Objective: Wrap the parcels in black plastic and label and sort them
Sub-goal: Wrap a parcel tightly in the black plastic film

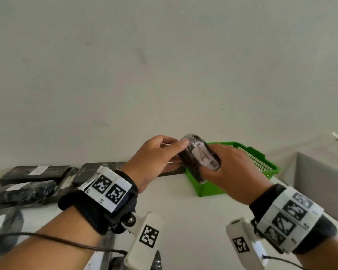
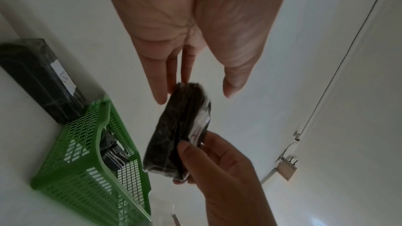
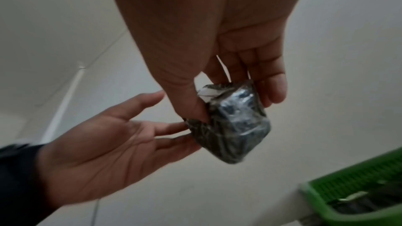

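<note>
White wall fills the head view from nine o'clock round to three, and a pale table (image 1: 183, 215) runs beneath it. Over the table's far edge, the right hand (image 1: 228, 172) grips a small parcel (image 1: 198, 158) wrapped in black plastic, thumb on one face and fingers curled round the other, its white label (image 1: 204, 155) marked "A" turned up. The left hand (image 1: 154, 158) stands at the parcel's nine o'clock with fingers straight and loosely spread; its fingertips (image 3: 180, 127) touch the parcel's near end without closing on it.

At the parcel's five o'clock a green basket (image 1: 261, 158) sits against the wall, touching the table's far edge; dark wrapped items lie inside it. A long black parcel (image 2: 41, 78) lies just beside the basket's left wall. More wrapped parcels (image 1: 33, 172) crowd the table from eight to nine o'clock, reaching its left edge. Open tabletop lies at six o'clock, between the two wrists. A grey box wall (image 1: 320, 172) bounds the right side at three o'clock.
</note>
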{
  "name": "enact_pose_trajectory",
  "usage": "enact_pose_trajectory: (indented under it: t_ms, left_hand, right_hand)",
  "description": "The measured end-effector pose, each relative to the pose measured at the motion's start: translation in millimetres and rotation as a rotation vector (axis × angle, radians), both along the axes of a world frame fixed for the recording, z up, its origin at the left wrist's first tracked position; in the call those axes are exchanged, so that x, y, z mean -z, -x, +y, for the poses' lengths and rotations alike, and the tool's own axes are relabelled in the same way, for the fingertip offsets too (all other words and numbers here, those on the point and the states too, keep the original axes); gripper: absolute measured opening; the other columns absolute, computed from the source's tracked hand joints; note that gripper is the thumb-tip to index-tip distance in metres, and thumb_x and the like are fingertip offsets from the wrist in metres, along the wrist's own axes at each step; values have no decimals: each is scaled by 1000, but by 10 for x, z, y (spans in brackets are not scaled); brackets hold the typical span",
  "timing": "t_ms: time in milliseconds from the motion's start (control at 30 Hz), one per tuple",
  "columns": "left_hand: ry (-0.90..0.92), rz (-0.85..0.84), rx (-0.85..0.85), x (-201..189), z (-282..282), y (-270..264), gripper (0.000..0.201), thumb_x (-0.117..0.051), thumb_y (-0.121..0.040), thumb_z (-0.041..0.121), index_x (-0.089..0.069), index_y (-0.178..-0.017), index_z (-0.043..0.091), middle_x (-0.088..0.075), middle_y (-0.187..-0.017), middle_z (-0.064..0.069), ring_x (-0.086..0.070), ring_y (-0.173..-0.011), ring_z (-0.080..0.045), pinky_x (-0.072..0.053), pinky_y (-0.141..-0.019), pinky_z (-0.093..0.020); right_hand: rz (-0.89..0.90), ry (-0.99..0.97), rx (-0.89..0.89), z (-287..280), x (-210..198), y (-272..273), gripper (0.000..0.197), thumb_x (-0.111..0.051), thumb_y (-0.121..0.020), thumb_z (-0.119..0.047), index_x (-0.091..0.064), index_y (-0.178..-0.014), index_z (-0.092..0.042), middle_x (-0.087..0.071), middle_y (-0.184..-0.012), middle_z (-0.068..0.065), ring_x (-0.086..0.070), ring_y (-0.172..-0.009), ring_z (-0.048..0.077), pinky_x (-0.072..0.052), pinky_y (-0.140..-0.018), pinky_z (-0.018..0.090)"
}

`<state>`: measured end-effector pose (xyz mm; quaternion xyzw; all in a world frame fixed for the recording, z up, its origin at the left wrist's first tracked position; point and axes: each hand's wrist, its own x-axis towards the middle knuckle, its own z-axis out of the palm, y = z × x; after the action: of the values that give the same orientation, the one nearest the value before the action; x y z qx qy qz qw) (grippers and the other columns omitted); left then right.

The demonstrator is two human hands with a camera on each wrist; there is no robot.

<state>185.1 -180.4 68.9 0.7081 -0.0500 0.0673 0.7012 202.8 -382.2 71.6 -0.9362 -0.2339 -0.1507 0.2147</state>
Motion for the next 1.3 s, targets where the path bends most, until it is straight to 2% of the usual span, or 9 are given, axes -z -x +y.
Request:
enact_pose_trajectory:
  t_ms: [100,233,433,600,733,900,1133,1233,1300]
  left_hand:
    - [-326,-36,-43,92,-87,-369,24,-74,-95,30,-70,-112,14,-74,-114,-9,-72,-106,-22,-60,-96,-38]
    - [-664,-69,-45,234,-232,-917,18,-75,-92,36,-71,-104,22,-73,-102,6,-69,-100,-14,-55,-99,-39]
    - [-1038,-105,28,397,-567,-1786,28,-68,-96,43,-65,-117,25,-66,-122,6,-61,-112,-15,-51,-98,-33]
    - [-1294,-78,87,705,-625,-2401,44,-69,-93,49,-57,-129,26,-58,-136,1,-56,-119,-18,-47,-104,-36]
    - [-1491,-60,196,908,-585,-2572,78,-70,-89,58,-37,-153,29,-35,-165,4,-18,-158,-17,-5,-131,-44]
    - [-1552,-55,245,972,-550,-2608,81,-64,-88,68,-33,-156,37,-30,-168,7,-15,-158,-7,8,-129,-45]
    - [-1528,-66,228,967,-559,-2596,66,-64,-86,71,-49,-143,40,-52,-151,15,-41,-144,-5,2,-129,-42]
    - [-1521,-74,223,966,-555,-2587,63,-63,-87,71,-52,-140,40,-55,-146,17,-45,-141,-5,1,-129,-42]
    - [-1525,-76,224,973,-556,-2590,62,-63,-87,71,-53,-140,40,-56,-146,17,-46,-140,-5,-1,-128,-41]
  right_hand:
    - [86,-12,219,-341,-12,-565,26,-74,-91,-36,-63,-103,-16,-50,-86,-5,-46,-72,10,-28,-56,18]
    - [195,37,402,-778,67,-1399,39,-76,-93,-36,-67,-115,-6,-60,-95,7,-55,-88,27,-38,-69,31]
    - [293,182,509,-1149,194,-2421,54,-81,-92,-30,-51,-129,-7,-66,-119,15,-58,-93,29,-50,-76,36]
    - [315,412,504,-1278,344,-3145,41,-80,-90,-40,-66,-116,-12,-75,-114,8,-65,-86,24,-58,-82,36]
    - [310,498,476,-1269,407,-3438,49,-84,-87,-33,-69,-127,-10,-68,-128,13,-66,-119,34,-52,-94,37]
    - [380,623,441,-1260,421,-3704,70,-83,-78,-61,-74,-126,-11,-78,-117,5,-76,-105,27,-62,-95,41]
    - [631,753,394,-1217,495,-3694,60,-71,-98,-43,-59,-144,-6,-69,-134,11,-71,-110,27,-59,-96,37]
    - [494,911,354,-1125,496,-3714,55,-72,-89,-58,-71,-119,-12,-72,-116,5,-69,-94,23,-60,-90,42]
    - [405,938,348,-1064,511,-3699,54,-67,-94,-51,-68,-131,-11,-68,-129,8,-67,-116,30,-55,-96,39]
